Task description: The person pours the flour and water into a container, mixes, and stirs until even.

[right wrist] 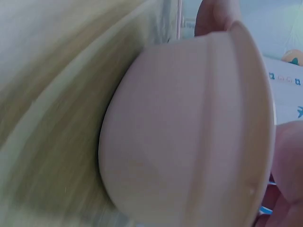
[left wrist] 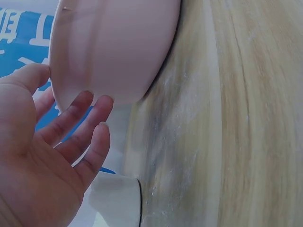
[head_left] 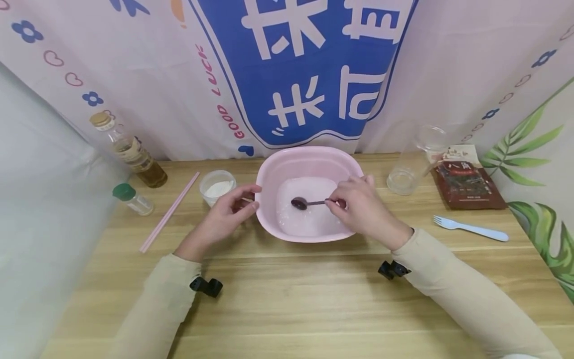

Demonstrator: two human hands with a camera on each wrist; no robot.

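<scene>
- The pink basin [head_left: 309, 162] sits on the wooden surface [head_left: 287, 299], centred in front of the person, probably so both hands can reach it from either side.
- The left hand [head_left: 221, 214] rests at the basin's left side, thumb against the rim and fingers spread apart by the outer wall. It does not grasp the basin, and the loose touch seems meant to steady it.
- The right hand [head_left: 360, 204], over the basin's right side, is clamped on the handle of a dark spoon [head_left: 299, 203], pinched between thumb and fingers. That grip likely gives fine control.
- The spoon lies almost level across the basin, bowl towards the left hand, over pale, shiny contents [head_left: 305, 224]. Whether the bowl touches them, I cannot tell.
- A small tub of white powder [head_left: 219, 189] stands just beside the left hand, perhaps for easy reach.
- Further left are pink chopsticks [head_left: 169, 212], a green-capped shaker [head_left: 142, 205] and a corked bottle [head_left: 143, 164].
- To the right, a clear container [head_left: 401, 183], a brown packet [head_left: 468, 187] and a blue fork [head_left: 475, 230] lie outside the working area, seemingly aside until wanted.
</scene>
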